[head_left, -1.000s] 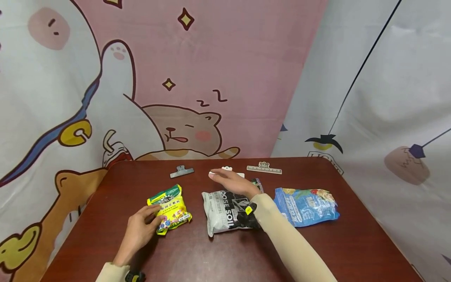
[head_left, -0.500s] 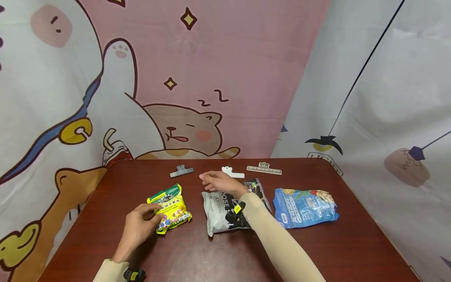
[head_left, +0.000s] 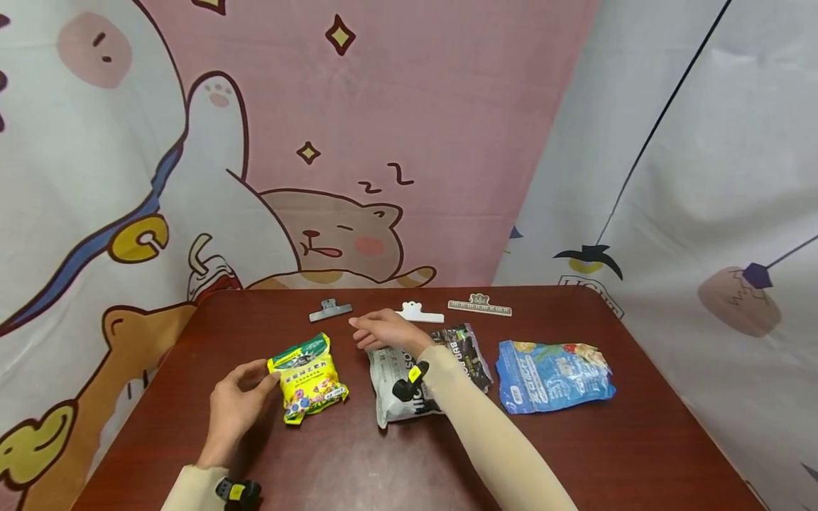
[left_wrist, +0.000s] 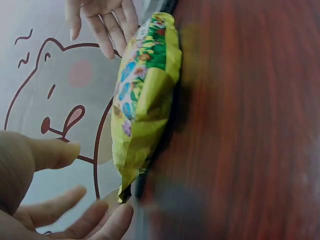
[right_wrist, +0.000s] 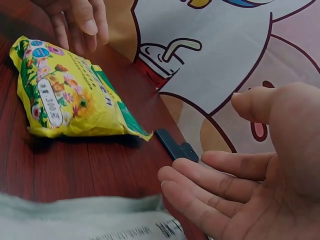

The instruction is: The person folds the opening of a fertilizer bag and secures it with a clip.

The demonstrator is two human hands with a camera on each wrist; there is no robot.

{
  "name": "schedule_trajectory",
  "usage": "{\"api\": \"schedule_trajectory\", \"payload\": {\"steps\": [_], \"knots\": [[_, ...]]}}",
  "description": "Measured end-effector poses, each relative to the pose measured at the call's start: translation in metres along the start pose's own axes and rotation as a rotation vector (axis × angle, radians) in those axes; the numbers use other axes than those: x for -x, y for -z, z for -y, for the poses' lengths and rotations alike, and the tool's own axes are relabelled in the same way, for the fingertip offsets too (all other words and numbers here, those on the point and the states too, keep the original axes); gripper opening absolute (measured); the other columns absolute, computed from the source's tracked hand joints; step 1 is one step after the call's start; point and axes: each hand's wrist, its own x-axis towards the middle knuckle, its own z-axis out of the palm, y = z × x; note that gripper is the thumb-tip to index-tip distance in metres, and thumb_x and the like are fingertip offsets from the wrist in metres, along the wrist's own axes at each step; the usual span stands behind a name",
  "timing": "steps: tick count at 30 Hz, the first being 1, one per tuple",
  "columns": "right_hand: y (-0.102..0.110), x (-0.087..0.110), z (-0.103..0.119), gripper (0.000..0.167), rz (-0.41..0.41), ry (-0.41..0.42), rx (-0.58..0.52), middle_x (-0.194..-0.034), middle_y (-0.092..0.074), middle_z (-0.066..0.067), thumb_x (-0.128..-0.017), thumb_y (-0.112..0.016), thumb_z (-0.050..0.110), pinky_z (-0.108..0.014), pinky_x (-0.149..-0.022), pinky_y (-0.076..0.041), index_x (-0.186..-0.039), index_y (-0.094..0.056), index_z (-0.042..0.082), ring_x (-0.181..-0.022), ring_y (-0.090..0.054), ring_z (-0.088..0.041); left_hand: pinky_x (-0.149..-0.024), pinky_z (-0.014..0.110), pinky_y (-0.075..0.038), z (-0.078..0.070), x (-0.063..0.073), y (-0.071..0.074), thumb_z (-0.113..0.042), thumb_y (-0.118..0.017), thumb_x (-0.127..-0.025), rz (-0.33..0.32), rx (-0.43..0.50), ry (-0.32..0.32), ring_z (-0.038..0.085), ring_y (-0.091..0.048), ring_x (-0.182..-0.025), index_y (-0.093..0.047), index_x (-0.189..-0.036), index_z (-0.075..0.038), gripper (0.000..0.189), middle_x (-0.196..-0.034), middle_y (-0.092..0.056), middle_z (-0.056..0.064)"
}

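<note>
A yellow and green bag with flower pictures (head_left: pixel 313 383) lies on the table. My left hand (head_left: pixel 235 404) is at its left edge, fingers parted and loosely bent, holding nothing; the left wrist view shows a gap between those fingers and the yellow bag (left_wrist: pixel 145 100). Over the far left part of a grey and black "loose soil" bag (head_left: pixel 463 355) hovers my right hand (head_left: pixel 388 331). Its fingers are extended and relaxed in the right wrist view, with nothing in them. Just beyond its fingertips lies a grey clip (head_left: pixel 329 310).
Along the table's far edge are also a white clip (head_left: pixel 422 314) and a pale clip with a ruler-like bar (head_left: pixel 479 306). A blue bag (head_left: pixel 556 376) lies to the right. Patterned cloth (head_left: pixel 447 142) hangs behind the reddish-brown table (head_left: pixel 358 468).
My right hand has moved left across the soil bag toward the grey clip, uncovering the white clip. My left hand has drawn slightly left, off the yellow bag. The bags stay in place.
</note>
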Motion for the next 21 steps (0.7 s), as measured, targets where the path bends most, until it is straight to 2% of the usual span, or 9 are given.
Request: {"api": "schedule_trajectory", "payload": {"steps": [4, 8, 11, 13, 17, 21], "knots": [[-0.008, -0.007, -0.001, 0.062, 0.001, -0.022, -0.033, -0.128, -0.068, -0.027, -0.102, -0.062, 0.042, -0.045, -0.094, -0.06, -0.141, -0.056, -0.005, -0.11, -0.072, -0.036, -0.073, 0.022, -0.052, 0.0, -0.004, 0.0, -0.043, -0.068, -0.098, 0.083, 0.114, 0.134, 0.034, -0.064, -0.117, -0.055, -0.143, -0.005, 0.06, -0.138, -0.059, 0.023], [-0.018, -0.015, -0.002, 0.061, -0.001, -0.033, -0.03, -0.123, -0.071, -0.026, -0.102, -0.062, 0.041, -0.043, -0.09, -0.061, -0.14, -0.056, -0.007, -0.104, -0.075, -0.033, -0.084, 0.025, -0.059, 0.001, -0.008, 0.0, -0.043, -0.065, -0.1, 0.131, 0.229, 0.229, 0.033, -0.063, -0.123, -0.046, -0.15, 0.0, 0.068, -0.145, -0.052, 0.025], [-0.026, -0.02, -0.001, 0.06, -0.007, -0.048, -0.03, -0.119, -0.072, -0.024, -0.102, -0.062, 0.041, -0.043, -0.089, -0.062, -0.139, -0.057, -0.006, -0.101, -0.075, -0.032, -0.093, 0.029, -0.059, 0.002, -0.013, 0.001, -0.041, -0.064, -0.101, 0.143, 0.316, 0.271, 0.03, -0.063, -0.125, -0.039, -0.153, 0.004, 0.073, -0.15, -0.047, 0.029], [-0.03, -0.022, -0.001, 0.061, -0.012, -0.06, -0.039, -0.117, -0.073, -0.024, -0.102, -0.063, 0.04, -0.043, -0.089, -0.062, -0.14, -0.056, -0.007, -0.1, -0.076, -0.032, -0.095, 0.029, -0.058, 0.003, -0.016, 0.001, -0.039, -0.063, -0.101, 0.151, 0.371, 0.298, 0.023, -0.067, -0.119, -0.035, -0.155, 0.005, 0.075, -0.153, -0.044, 0.029], [-0.038, -0.028, -0.003, 0.063, -0.026, -0.078, -0.07, -0.112, -0.074, -0.025, -0.101, -0.065, 0.038, -0.043, -0.088, -0.062, -0.14, -0.054, -0.01, -0.098, -0.076, -0.034, -0.091, 0.026, -0.059, 0.004, -0.021, 0.001, -0.029, -0.062, -0.103, 0.177, 0.472, 0.33, 0.005, -0.07, -0.1, -0.032, -0.155, 0.009, 0.071, -0.155, -0.042, 0.032], [-0.045, -0.033, -0.005, 0.056, -0.039, -0.094, -0.075, -0.109, -0.075, -0.025, -0.102, -0.064, 0.034, -0.04, -0.086, -0.063, -0.134, -0.058, -0.011, -0.096, -0.076, -0.033, -0.086, 0.029, -0.061, 0.006, -0.025, 0.001, -0.018, -0.057, -0.105, 0.188, 0.528, 0.332, 0.006, -0.073, -0.09, -0.037, -0.15, 0.015, 0.06, -0.151, -0.046, 0.035]]}}
